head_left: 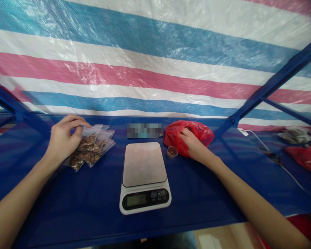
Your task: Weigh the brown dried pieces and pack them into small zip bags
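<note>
— Striped plastic sheeting (pixel 145 41) in white, blue and pink hung behind the blue surface (pixel 88 204), and a slanting blue bar (pixel 274 81) crossed it on the right. What lay to your left?

— Several clear zip bags (pixel 93 148) of brown pieces overlapped in a pile toward the surface's far edge. Your left hand (pixel 67 136) was at the pile's left side, its fingers bent and its thumb drawn in toward them. I could not tell whether you had pinched a bag.

— And your right hand (pixel 194 145)?

— You had it at the mouth of a crumpled red bag (pixel 204 133), near the far edge, right of the middle. Your fingers were curled and partly hidden, so I could not tell how far open they were or whether they had hold of anything.

— What stood between your hands?

— Your white scale (pixel 145 166), its dim display (pixel 139 200) toward the near edge. Behind it lay a pixelated item (pixel 144 130). Just beside the red bag stood a small clear cup (pixel 172 152) with brown bits inside.

— Anything farther right?

— You had a white cable (pixel 287 169) there.
</note>
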`<state>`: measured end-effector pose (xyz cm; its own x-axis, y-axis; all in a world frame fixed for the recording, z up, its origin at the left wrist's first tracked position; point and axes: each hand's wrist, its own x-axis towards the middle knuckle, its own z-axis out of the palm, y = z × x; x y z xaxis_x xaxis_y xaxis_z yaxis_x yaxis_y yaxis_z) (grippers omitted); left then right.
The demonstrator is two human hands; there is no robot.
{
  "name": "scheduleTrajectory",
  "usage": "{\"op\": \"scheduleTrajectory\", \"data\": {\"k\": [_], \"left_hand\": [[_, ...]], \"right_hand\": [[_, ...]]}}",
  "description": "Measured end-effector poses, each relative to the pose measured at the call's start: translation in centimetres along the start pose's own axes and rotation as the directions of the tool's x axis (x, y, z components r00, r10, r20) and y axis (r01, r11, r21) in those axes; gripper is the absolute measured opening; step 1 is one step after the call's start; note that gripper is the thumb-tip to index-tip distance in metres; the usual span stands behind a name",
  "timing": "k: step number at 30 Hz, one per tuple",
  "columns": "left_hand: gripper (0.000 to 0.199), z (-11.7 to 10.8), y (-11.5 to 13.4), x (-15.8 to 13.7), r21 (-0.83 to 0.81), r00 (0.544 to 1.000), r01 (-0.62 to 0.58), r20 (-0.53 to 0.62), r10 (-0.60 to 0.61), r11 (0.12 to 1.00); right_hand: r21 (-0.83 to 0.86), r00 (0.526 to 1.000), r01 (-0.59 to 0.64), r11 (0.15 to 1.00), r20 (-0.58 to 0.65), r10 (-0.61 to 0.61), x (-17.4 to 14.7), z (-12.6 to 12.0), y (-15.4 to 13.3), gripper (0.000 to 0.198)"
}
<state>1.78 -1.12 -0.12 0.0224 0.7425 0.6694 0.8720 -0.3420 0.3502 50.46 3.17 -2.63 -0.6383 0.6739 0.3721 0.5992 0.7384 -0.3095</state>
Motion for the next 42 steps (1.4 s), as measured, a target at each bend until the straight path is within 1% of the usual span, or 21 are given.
{"op": "scheduleTrajectory", "data": {"k": [3,6,8,11,13,16,19,21,23,25,27,29,33,38,42], "left_hand": [[0.031,0.0,-0.1,0.0,0.012,1.0,-0.012,0.005,0.012,1.0],[0.031,0.0,-0.1,0.0,0.01,1.0,-0.01,0.002,0.01,1.0],[0.031,0.0,0.1,0.1,0.007,1.0,-0.007,-0.003,0.008,1.0],[0.03,0.0,0.3,0.0,0.004,1.0,-0.001,-0.001,0.001,1.0],[0.03,0.0,0.4,0.0,0.005,1.0,0.008,0.006,-0.008,1.0],[0.03,0.0,0.4,0.1,0.006,1.0,0.019,0.002,-0.019,1.0],[0.03,0.0,0.4,0.2,0.01,1.0,0.027,0.001,-0.027,1.0],[0.029,-0.1,0.5,0.2,0.004,0.999,0.038,0.006,-0.038,0.999],[0.028,-0.2,0.8,0.3,-0.013,0.998,0.055,0.011,-0.055,0.998],[0.026,-0.3,1.1,0.2,-0.035,0.997,0.072,0.019,-0.071,0.997],[0.026,-0.4,1.3,0.2,-0.052,0.996,0.083,0.027,-0.081,0.995],[0.027,-0.4,1.4,0.2,-0.059,0.996,0.085,0.031,-0.083,0.995],[0.027,-0.4,1.2,0.3,-0.029,0.997,0.075,0.024,-0.075,0.997],[0.03,-0.2,0.7,0.3,-0.004,0.999,0.038,0.011,-0.038,0.999],[0.029,-0.3,0.9,0.4,-0.012,1.0,0.028,0.003,-0.028,1.0]], "right_hand": [[-0.035,0.998,-0.041,0.999,0.044,0.043,0.1,0.0,0.0,0.028],[0.009,0.998,-0.06,0.998,0.038,0.06,0.3,-0.2,-0.4,0.026],[0.043,0.996,-0.081,0.996,-0.026,0.082,0.4,-0.1,-0.2,0.025],[0.04,0.985,-0.112,0.993,-0.129,0.116,0.3,0.6,1.1,0.029],[0.025,0.985,-0.099,0.995,-0.136,0.102,0.1,1.0,2.2,0.03],[0.018,0.995,-0.04,0.999,-0.093,0.041,-0.2,1.3,3.2,0.03],[0.033,0.998,0.009,0.999,-0.069,-0.007,-0.4,0.9,3.4,0.031],[0.06,0.998,0.014,0.998,-0.068,-0.01,-0.4,0.6,3.3,0.031],[0.1,0.997,-0.014,0.995,-0.068,0.021,-0.3,0.5,3.2,0.03],[0.132,0.994,-0.072,0.989,-0.073,0.083,0.1,0.5,3.2,0.029],[0.133,0.984,-0.137,0.982,-0.095,0.15,0.6,0.6,3.2,0.029],[0.112,0.976,-0.17,0.979,-0.116,0.183,1.1,0.5,2.9,0.03],[0.081,0.976,-0.158,0.984,-0.14,0.168,1.4,-0.2,2.0,0.029],[0.016,0.972,-0.115,0.993,-0.202,0.116,1.2,-2.0,1.0,0.025],[0.02,0.953,-0.136,0.99,-0.272,0.137,1.0,-3.3,0.6,0.02]]}}
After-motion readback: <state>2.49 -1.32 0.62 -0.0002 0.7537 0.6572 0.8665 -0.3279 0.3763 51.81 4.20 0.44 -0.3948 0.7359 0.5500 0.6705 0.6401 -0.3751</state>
